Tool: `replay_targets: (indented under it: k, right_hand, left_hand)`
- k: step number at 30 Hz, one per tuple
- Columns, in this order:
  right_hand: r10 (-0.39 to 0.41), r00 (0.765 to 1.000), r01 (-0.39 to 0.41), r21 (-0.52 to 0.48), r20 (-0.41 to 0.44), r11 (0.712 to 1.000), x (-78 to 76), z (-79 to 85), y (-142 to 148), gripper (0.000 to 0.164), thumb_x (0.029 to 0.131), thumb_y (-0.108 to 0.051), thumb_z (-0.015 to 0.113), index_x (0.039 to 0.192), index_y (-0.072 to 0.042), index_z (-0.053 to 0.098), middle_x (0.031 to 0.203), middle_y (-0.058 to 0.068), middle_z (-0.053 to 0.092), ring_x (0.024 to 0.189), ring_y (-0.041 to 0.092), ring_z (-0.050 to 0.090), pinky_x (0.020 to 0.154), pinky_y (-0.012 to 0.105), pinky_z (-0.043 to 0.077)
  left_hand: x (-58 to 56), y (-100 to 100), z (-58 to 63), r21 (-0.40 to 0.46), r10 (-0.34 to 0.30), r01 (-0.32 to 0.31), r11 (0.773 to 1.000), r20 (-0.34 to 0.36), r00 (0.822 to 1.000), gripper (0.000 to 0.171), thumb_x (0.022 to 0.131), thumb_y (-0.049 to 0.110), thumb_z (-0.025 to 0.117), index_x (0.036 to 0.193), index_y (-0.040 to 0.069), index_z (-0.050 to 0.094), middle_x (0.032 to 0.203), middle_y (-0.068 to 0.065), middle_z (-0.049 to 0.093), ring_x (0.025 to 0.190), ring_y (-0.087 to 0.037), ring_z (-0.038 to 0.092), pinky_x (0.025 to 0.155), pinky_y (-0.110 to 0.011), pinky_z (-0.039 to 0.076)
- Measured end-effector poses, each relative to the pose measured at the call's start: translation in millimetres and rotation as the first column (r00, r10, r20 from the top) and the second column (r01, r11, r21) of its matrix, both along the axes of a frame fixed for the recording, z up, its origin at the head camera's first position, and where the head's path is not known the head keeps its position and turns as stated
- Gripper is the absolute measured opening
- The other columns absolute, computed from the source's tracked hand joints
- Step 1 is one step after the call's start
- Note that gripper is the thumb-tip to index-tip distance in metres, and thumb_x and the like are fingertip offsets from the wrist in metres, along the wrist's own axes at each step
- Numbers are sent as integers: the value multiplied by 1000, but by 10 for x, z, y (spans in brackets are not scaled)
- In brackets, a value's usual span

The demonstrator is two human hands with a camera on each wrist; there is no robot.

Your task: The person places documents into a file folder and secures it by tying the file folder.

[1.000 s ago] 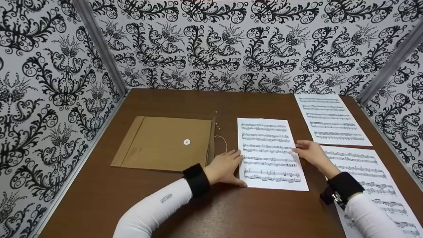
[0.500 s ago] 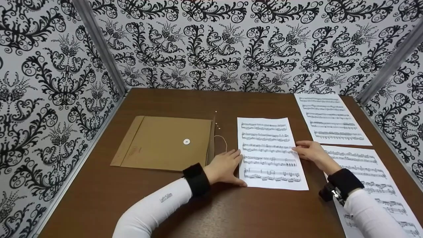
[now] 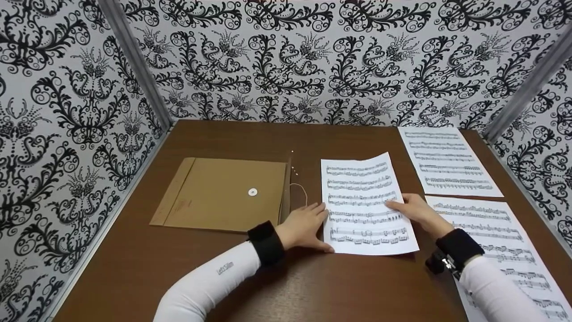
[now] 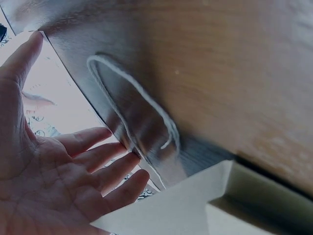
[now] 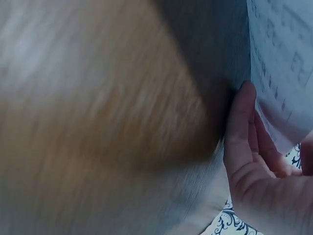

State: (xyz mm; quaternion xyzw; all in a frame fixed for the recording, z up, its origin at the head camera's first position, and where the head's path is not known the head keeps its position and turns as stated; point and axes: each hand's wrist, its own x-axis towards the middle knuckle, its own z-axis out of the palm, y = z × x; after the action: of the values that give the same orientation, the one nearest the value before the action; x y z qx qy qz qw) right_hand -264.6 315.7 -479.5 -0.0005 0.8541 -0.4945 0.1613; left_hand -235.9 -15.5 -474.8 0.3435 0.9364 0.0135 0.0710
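Note:
A sheet of printed music (image 3: 359,210) lies in the middle of the brown table in the head view, its right side lifted and bowed. My right hand (image 3: 420,213) pinches that right edge, thumb on top and fingers underneath. The right wrist view shows those fingers behind the raised paper (image 5: 288,58). Along the sheet's left edge rests my left hand (image 3: 304,227), its fingers extended and the thumb near the lower corner. In the left wrist view the palm (image 4: 54,181) faces the camera and holds nothing.
A brown cardboard envelope (image 3: 223,192) with a white button (image 3: 253,192) lies to the left. Its thin string (image 3: 302,190) loops out toward my left hand. Two more music areas, an upper sheet (image 3: 451,161) and a lower sheet (image 3: 514,237), lie on the right. Patterned walls (image 3: 313,62) enclose the table.
My right hand has moved slightly left and now has its thumb over the sheet. The sheet's right side has risen from the table. My left hand has stayed put.

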Motion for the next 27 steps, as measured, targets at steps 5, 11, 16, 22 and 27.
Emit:
replay_targets:
  k: [5, 11, 16, 22, 27]
  right_hand:
    - [-5, 1000, 5, 6, 9, 1000, -10, -31, -15, 47, 105, -23, 56, 133, 14, 56, 94, 2, 80, 74, 7, 75, 67, 24, 60]
    - [-20, 1000, 20, -17, 18, 1000, 47, 28, -35, 49, 105, -25, 56, 135, 13, 53, 88, -3, 78, 74, 10, 76, 68, 26, 62]
    - [-34, 999, 34, -34, 6, 999, 73, 88, -51, 50, 106, -25, 56, 136, 14, 52, 86, -4, 77, 71, 10, 76, 66, 27, 63]
    - [-41, 999, 40, -89, -9, 995, 113, 138, -70, 50, 106, -25, 56, 136, 14, 52, 86, -5, 78, 69, 10, 76, 64, 28, 63]
    - [-60, 998, 59, -132, -5, 990, 154, 177, -70, 50, 105, -26, 57, 136, 13, 52, 86, -7, 78, 71, 10, 76, 66, 29, 63]
  left_hand:
    - [-6, 11, 4, -2, 3, -3, 1000, 4, 1000, 102, 79, 74, 71, 154, 10, 44, 165, -11, 40, 153, -28, 40, 124, -41, 38]
    - [-4, 19, 7, -10, 2, -2, 1000, 3, 1000, 103, 79, 75, 71, 154, 10, 44, 165, -11, 39, 154, -27, 40, 124, -39, 38]
    - [0, 14, 17, -12, 2, -2, 1000, 12, 1000, 101, 79, 74, 71, 153, 11, 44, 166, -11, 38, 154, -27, 39, 124, -38, 38]
    - [0, 1, 18, -1, -2, 2, 1000, 18, 1000, 101, 79, 72, 73, 153, 10, 44, 166, -11, 39, 154, -28, 40, 124, -38, 38]
    - [12, 4, 21, -23, 8, -8, 1000, 17, 1000, 103, 80, 73, 71, 155, 8, 42, 166, -11, 38, 154, -27, 39, 125, -38, 37]
